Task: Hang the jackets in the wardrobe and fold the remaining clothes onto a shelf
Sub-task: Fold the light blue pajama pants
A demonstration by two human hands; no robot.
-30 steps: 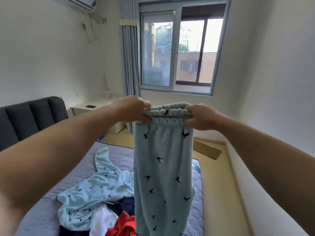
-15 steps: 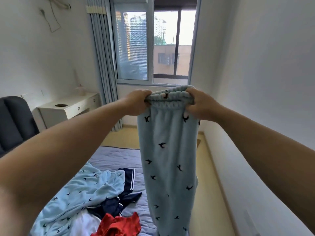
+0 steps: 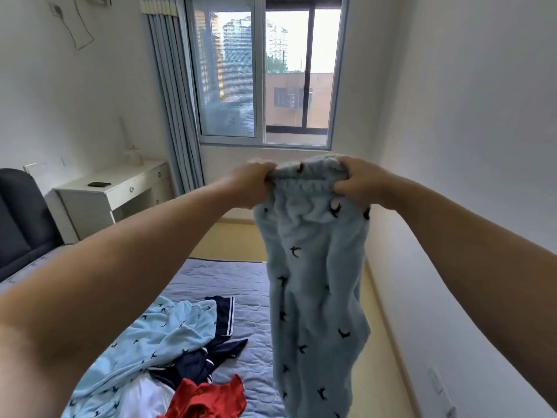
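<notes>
I hold up light-blue fleece trousers [image 3: 316, 282] with a black bird print, hanging legs down over the bed's right side. My left hand [image 3: 251, 184] grips the left end of the elastic waistband and my right hand [image 3: 360, 182] grips the right end. On the bed [image 3: 241, 276] lies a pile: a matching light-blue bird-print top [image 3: 150, 342], a navy garment with white stripes [image 3: 223, 327], a white piece [image 3: 144, 396] and a red garment [image 3: 208, 399]. No wardrobe is in view.
A white desk [image 3: 114, 191] with a dark phone [image 3: 99, 184] stands at the left by the blue curtain [image 3: 174, 101]. A dark headboard [image 3: 21, 218] is at far left. A window is ahead, a white wall close on the right, and yellow floor [image 3: 382, 357] beside the bed.
The view has swung right and down; the desk now shows at the left. Both hands have lowered slightly with the trousers, and the waistband is bunched closer between them.
</notes>
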